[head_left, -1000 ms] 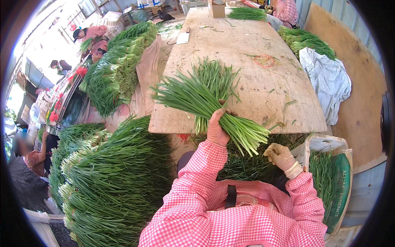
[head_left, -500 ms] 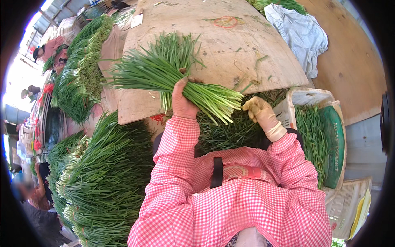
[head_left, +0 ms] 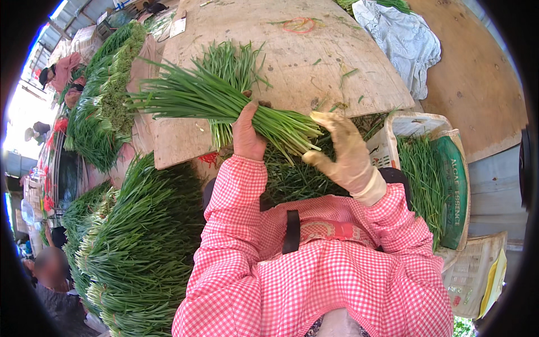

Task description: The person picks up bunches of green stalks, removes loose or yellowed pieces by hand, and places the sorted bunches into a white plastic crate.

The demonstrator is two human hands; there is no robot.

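Note:
My left hand [head_left: 250,135] is closed around a bunch of garlic chives [head_left: 193,92], held slanting over the near edge of a wooden board [head_left: 348,50]. Its green leaf tips point to the far left and its pale stem ends to the right. My right hand [head_left: 348,154], in a soiled cream glove, is spread at those pale ends, thumb below and fingers above. Whether its fingertips touch the stems I cannot tell. Under the held bunch, a second bunch of chives [head_left: 236,64] lies on the board, partly hidden.
Large stacks of chives [head_left: 140,253] rise at my left. Loose leaves [head_left: 297,180] lie below my hands. On the right stands a white crate [head_left: 421,122] with chives and a green bag [head_left: 453,196]. A pale cloth [head_left: 398,48] and orange bands [head_left: 299,25] are farther back. Other people are at far left.
My right hand has opened from a loose curl and moved left to the stem ends. The left hand still holds the bunch, with little movement.

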